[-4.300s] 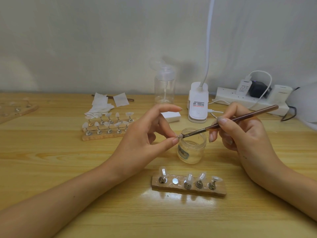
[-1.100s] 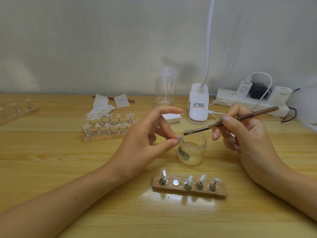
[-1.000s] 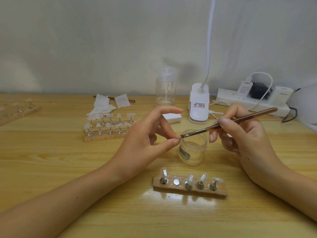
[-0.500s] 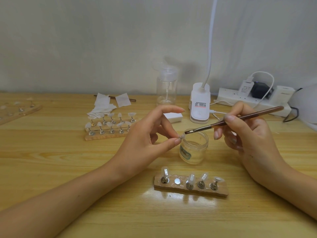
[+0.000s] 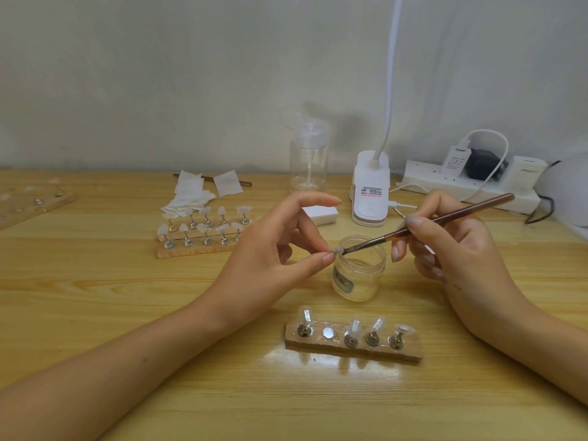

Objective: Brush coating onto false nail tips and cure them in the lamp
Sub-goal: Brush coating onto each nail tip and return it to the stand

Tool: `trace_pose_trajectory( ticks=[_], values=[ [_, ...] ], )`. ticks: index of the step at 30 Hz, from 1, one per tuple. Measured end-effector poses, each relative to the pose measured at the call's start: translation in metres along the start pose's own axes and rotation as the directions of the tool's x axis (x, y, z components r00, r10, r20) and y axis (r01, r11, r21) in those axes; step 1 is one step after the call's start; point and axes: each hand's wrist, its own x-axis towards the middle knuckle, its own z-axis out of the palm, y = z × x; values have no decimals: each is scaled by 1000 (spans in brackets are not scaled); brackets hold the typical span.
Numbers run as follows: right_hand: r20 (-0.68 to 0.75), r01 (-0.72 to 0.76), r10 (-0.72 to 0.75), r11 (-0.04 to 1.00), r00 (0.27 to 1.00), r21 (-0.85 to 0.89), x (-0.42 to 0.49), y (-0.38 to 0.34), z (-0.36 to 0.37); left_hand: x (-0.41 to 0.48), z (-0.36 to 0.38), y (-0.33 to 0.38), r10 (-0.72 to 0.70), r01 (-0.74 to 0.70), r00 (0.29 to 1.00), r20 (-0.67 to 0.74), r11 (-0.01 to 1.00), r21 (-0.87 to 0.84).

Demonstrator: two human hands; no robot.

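Here, the left hand pinches a tip between the thumb and a curled finger, with the index finger raised straight above. The tip is held in the air just over the rim of the jar, at the jar's nine o'clock. The right hand grips a brush like a pen, fingers curled round the brown handle, which slants off toward two o'clock. The bristles meet the tip from its three o'clock side.

The jar is clear and open and stands on the table between the two hands. At its six o'clock lies a wooden block with five posts: four carry tips, and the second from the left shows only a bare metal disc. At the jar's ten o'clock a rack holds two rows of tips, with wipes at its twelve o'clock. A clear bottle stands at the jar's eleven o'clock, a white lamp at twelve, and a strip with plugs at two, against the wall.
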Motion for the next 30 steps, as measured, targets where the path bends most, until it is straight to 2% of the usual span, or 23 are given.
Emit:
trace_pose_trajectory(
  ticks=[6,9,17,20,23,25,27,30],
  values=[
    [-13,53,-52,998,999,36,0,0,-1,0,0,-2,-1,1,1000,0,1000,-2],
    [24,49,-49,999,999,10,0,0,1,0,-1,-2,2,-2,1000,6,1000,-4],
    [-18,33,-34,998,999,-52,-1,1,0,0,-1,-4,21,-21,1000,4,1000,-13],
    [-67,33,-34,999,997,-20,1,0,-1,0,-1,-2,-9,9,1000,-3,998,-62],
    [-98,16,-15,1000,995,8,2,-1,-2,5,-9,16,-33,20,997,-77,986,-168],
    [-101,18,-17,1000,995,6,3,-1,-2,14,-23,36,26,-61,987,-159,973,-222],
    [-99,23,-23,1000,995,7,2,-1,-2,21,-39,61,137,-181,967,-213,962,-204],
    [-99,32,-30,999,995,16,2,-1,-1,18,-48,87,289,-315,939,-187,941,-126]
  ],
)
